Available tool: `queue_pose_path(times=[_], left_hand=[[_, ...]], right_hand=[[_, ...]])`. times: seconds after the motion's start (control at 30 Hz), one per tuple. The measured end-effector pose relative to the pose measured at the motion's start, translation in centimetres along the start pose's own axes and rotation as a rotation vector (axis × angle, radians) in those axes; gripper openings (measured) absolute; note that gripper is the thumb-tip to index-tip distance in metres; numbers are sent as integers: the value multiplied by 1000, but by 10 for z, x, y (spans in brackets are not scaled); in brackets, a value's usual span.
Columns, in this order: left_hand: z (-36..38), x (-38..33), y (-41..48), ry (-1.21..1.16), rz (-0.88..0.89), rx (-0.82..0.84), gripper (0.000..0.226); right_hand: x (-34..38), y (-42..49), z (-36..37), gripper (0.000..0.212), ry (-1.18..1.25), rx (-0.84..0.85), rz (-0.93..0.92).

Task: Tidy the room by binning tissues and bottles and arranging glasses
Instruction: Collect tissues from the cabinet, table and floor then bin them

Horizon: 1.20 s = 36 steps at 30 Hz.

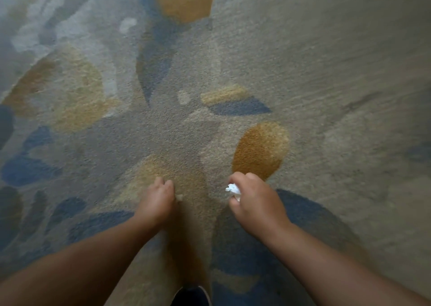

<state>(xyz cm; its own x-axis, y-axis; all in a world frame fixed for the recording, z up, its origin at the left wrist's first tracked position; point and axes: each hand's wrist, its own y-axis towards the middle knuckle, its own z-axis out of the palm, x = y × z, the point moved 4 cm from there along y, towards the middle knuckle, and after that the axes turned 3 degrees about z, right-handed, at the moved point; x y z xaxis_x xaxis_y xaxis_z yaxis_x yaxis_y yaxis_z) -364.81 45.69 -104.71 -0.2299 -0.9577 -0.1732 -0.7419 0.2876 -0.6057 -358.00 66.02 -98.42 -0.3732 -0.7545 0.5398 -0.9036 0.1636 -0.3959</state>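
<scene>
My right hand [256, 200] is closed around a crumpled white tissue [234, 190], which pokes out on the hand's left side. My left hand [158, 200] hovers beside it, fingers curled in; a small beige scrap shows at its fingertips, too small to tell what it is. Both hands are held low over the carpet, about a hand's width apart. No bin, bottle or glass is in view.
A patterned carpet [326, 72] in beige, blue and mustard patches fills the whole view. A dark shoe tip [191, 296] shows at the bottom edge between my forearms.
</scene>
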Motion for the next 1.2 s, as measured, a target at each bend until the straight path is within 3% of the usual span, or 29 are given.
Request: queue_pose_path(times=[0.1,0.27,0.33,0.57,0.7,0.9,1.2], left_hand=[[-34,-57,15,-29,136,20,4],[-101,-197,8,-123,440,-11,22],[-123,-253,-11,-109,567,18,22],[-185,-415,-87,-105,855,64,13],[-171,-490,-97,-64,911,32,5],[-137,-583,-94,-55,816,-6,36],[-127,-665,-91,87,728,54,29]], right_hand=[[-9,-5,-28,19,12,-74,62],[-37,-35,-117,55,-32,-228,229],[-52,-57,-162,59,-89,-300,305],[-130,-147,-305,23,-211,-452,649],[-194,-151,-334,21,-126,-493,687],[-306,-145,-351,29,-43,-379,699],[-431,-132,-363,49,8,-224,766]])
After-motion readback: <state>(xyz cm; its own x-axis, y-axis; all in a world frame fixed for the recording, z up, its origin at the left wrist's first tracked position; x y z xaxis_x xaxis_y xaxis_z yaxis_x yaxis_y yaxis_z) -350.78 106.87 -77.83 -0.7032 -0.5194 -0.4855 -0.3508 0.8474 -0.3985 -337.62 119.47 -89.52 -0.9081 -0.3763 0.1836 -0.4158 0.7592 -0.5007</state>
